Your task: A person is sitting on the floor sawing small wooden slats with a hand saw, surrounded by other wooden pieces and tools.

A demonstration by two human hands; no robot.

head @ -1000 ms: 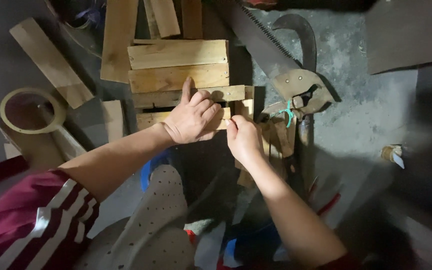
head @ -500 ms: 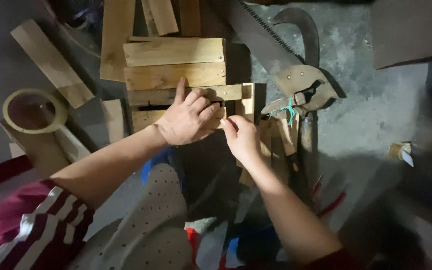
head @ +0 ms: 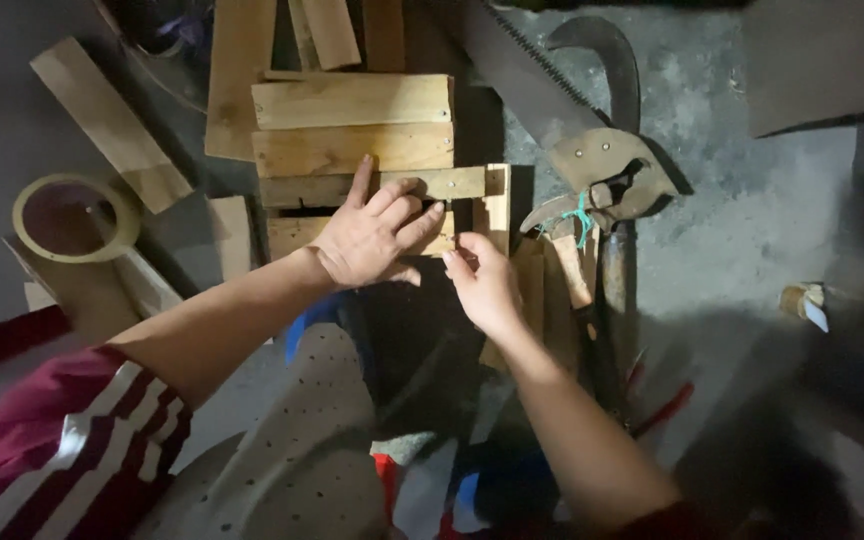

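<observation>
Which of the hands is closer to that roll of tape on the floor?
Left. The left hand lies flat on the wooden slats, on the tape roll side; the right hand is farther away, beyond it.

Bare forearms; the left arm wears a maroon, white-striped short sleeve (head: 72, 440).

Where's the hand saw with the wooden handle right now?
In the head view, the hand saw with the wooden handle lies on the grey concrete floor, right of the stacked wooden slats and just beyond the right hand.
</observation>
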